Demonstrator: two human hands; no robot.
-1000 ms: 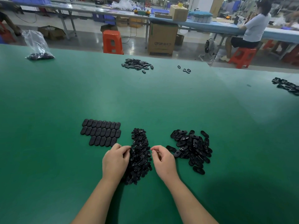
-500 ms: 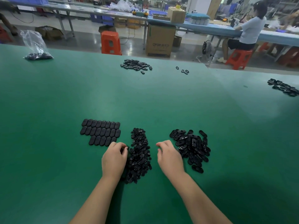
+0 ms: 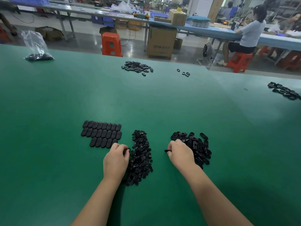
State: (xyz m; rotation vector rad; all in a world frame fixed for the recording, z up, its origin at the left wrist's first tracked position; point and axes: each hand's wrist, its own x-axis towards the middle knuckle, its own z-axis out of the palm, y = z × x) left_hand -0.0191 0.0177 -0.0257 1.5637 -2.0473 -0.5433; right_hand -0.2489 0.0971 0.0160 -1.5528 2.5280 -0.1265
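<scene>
Rows of finished oval pieces (image 3: 101, 133) lie flat on the green surface (image 3: 162, 103), just beyond the left hand (image 3: 116, 160). There are two full rows and a shorter third, so a fair batch looks done. Far more seems left: the heap of small inserts (image 3: 141, 157) between the hands and the pile of oval shells (image 3: 195, 145) beside the right hand (image 3: 180, 154) are both large.

The left hand, at the heap's left side, has its fingers curled round a small dark part (image 3: 126, 150). The right hand pinches a thin black shell (image 3: 166, 150) at its fingertips, just left of the shell pile. I judge the two parts are about to be joined in the gap between the piles.

Room is generous — bare green lies beyond the piles and to the near left. The third row, though, can only grow rightwards until it meets the inserts. A far heap (image 3: 137, 66), a few loose rings (image 3: 184, 72), a plastic bag (image 3: 36, 48) and another heap at the right edge (image 3: 284, 91) sit well apart.
</scene>
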